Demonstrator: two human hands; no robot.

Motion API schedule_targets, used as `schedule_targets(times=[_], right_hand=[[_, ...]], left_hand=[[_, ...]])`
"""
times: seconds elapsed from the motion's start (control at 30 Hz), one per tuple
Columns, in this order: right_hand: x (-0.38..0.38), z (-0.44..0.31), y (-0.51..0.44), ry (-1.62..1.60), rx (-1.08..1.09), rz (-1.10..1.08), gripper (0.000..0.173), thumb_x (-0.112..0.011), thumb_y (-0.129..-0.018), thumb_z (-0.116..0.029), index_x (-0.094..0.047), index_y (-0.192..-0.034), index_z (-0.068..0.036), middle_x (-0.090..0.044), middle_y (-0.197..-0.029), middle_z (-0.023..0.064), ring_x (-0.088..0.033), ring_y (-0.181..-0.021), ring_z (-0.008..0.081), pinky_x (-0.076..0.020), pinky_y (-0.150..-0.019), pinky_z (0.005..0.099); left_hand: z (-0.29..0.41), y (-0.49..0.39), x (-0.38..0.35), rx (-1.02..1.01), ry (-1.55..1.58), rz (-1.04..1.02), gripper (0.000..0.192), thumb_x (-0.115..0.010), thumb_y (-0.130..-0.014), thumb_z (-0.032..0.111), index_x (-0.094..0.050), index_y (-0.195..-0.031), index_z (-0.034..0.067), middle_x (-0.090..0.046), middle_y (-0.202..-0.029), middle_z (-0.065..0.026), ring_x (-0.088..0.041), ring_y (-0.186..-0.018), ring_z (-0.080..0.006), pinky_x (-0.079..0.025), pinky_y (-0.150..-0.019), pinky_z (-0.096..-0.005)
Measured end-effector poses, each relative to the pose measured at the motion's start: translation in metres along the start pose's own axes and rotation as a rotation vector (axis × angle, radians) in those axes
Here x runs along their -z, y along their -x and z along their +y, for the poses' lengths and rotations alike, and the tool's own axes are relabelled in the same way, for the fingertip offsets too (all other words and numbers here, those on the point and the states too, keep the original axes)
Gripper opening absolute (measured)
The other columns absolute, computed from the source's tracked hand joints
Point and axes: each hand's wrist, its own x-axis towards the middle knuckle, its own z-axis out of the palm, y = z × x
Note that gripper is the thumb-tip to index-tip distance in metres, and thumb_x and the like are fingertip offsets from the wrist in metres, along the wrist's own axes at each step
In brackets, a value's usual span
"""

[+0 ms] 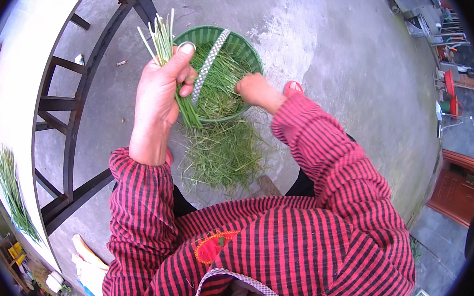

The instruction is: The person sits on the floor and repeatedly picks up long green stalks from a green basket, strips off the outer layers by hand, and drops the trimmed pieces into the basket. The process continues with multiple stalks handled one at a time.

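Note:
My left hand (159, 85) is closed around a bunch of chive-like greens (160, 37), pale stem ends up and green leaves hanging below the fist. It is raised beside the left rim of a green woven basket (252, 52), which has a grey-and-white checked handle arched over it. Loose chive-like greens (219, 74) fill much of the basket. At the basket's right side, my right hand (257, 91) reaches over the rim with its fingers curled down at the greens. Its fingertips are hidden, so whether it grips any stalks cannot be told.
A heap of thin green trimmings (226, 155) lies on the concrete floor (341, 64) before me. To the left stands a white-topped table (15, 103) on a dark metal frame (75, 136). Another bunch of greens (13, 194) rests on it. A wooden piece (269, 186) touches the heap.

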Motion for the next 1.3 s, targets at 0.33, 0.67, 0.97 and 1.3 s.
schedule_targets(times=[0.33,0.67,0.97,1.3], right_hand=[[0.0,0.014,-0.024,-0.254,-0.066,-0.188,0.024,-0.061,-0.072,-0.014,-0.069,-0.093,-0.006,-0.066,-0.093,0.0157,-0.064,-0.088,0.027,-0.0507,-0.079,0.0368],[0.132,0.038,0.121,-1.442,0.3,0.145,0.014,-0.05,-0.08,-0.01,-0.059,-0.089,-0.004,-0.058,-0.069,-0.001,-0.048,-0.058,0.0046,-0.0393,-0.053,0.0194],[0.129,0.015,0.109,-1.833,0.39,0.388,0.02,-0.061,-0.084,-0.017,-0.057,-0.099,-0.004,-0.057,-0.073,-0.0007,-0.049,-0.061,0.0044,-0.0377,-0.053,0.0195],[0.113,0.006,0.098,-1.693,0.262,0.419,0.016,-0.066,-0.083,-0.016,-0.065,-0.093,-0.005,-0.059,-0.067,-0.0019,-0.049,-0.055,0.0028,-0.0363,-0.047,0.0172]], left_hand=[[0.002,0.006,-0.006,0.062,-0.011,0.006,0.017,-0.057,-0.088,0.016,-0.06,-0.094,0.0,-0.046,-0.058,0.0025,-0.05,-0.054,-0.0099,-0.04,-0.048,-0.0243],[-0.004,0.01,-0.023,0.149,-0.262,-0.155,0.013,-0.063,-0.082,0.009,-0.061,-0.092,0.002,-0.049,-0.061,0.006,-0.037,-0.046,-0.002,-0.027,-0.04,-0.0179],[-0.004,0.013,-0.031,0.199,-0.258,-0.125,0.012,-0.067,-0.079,0.006,-0.059,-0.087,0.003,-0.049,-0.06,0.0054,-0.037,-0.045,-0.0018,-0.025,-0.039,-0.0181],[-0.011,0.01,-0.035,0.138,-0.339,-0.071,0.009,-0.066,-0.08,0.01,-0.062,-0.078,0.003,-0.045,-0.054,0.0066,-0.034,-0.042,-0.0022,-0.023,-0.039,-0.0193]])
